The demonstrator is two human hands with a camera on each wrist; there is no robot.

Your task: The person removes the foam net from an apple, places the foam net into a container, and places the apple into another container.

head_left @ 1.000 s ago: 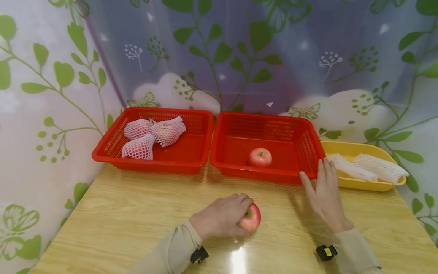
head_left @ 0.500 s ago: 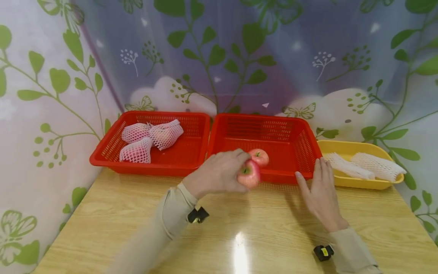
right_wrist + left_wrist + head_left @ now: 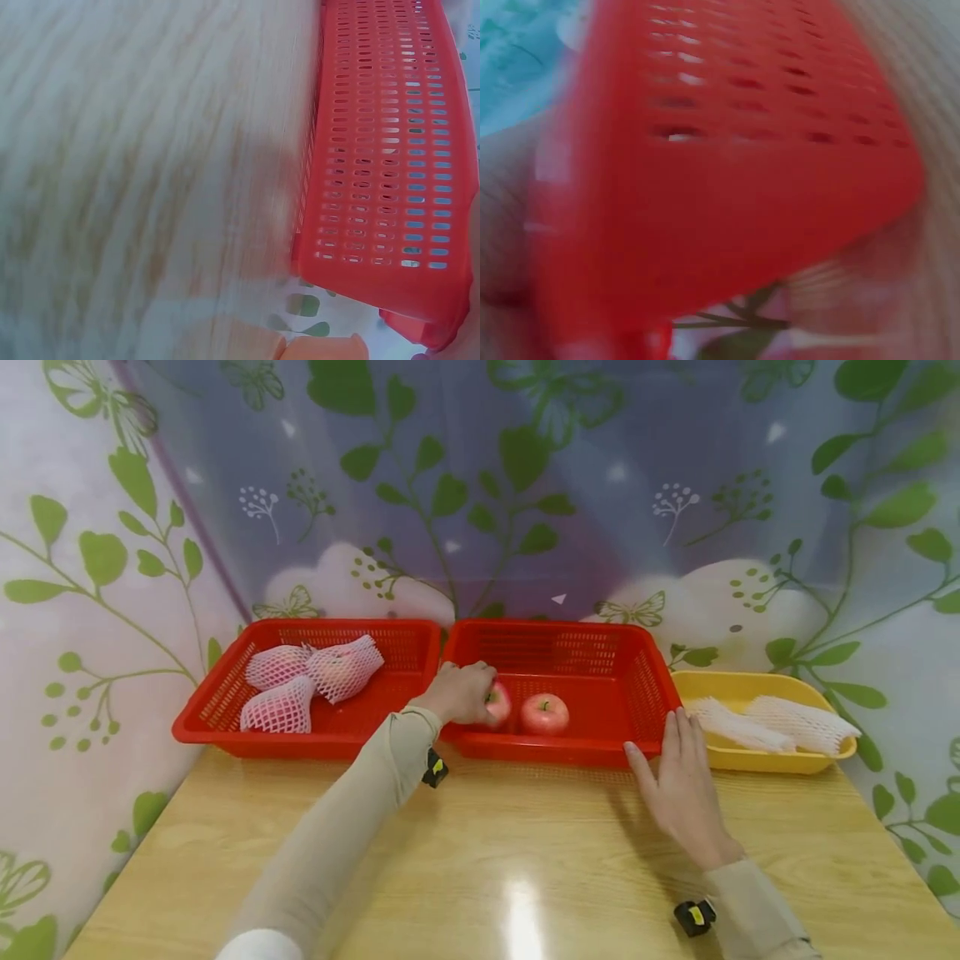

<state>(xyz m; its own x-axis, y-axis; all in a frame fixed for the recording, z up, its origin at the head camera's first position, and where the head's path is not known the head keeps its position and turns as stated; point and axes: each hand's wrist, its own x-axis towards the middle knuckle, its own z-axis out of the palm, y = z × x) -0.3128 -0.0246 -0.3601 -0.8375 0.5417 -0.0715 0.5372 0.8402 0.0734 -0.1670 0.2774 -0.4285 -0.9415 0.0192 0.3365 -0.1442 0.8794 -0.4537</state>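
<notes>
My left hand (image 3: 461,693) reaches over the front rim of the right-hand red basket (image 3: 570,753), fingers curled round an apple (image 3: 498,705) low in its left part. Beside that apple a second apple (image 3: 545,715) sits on the basket floor, just apart from it. With fairly straight fingers, my right hand (image 3: 684,802) rests against the same basket's front right corner. Close up in the left wrist view is a blurred red basket wall (image 3: 727,202), with part of the hand at the left edge; the held apple is hidden there. Perforated basket side (image 3: 382,165) fills the right wrist view's right part.
Another red basket (image 3: 300,745) on the left holds 3 net-wrapped fruits (image 3: 277,706). At the right stands a yellow basket (image 3: 787,762) with white foam nets (image 3: 801,722). All stand along the back of the wooden table (image 3: 570,860), against a leaf-patterned backdrop (image 3: 525,527).
My left hand has carried the apple from the table, forward and over the rim, into the right-hand red basket, left of the other apple. My right hand stays at the basket's corner.
</notes>
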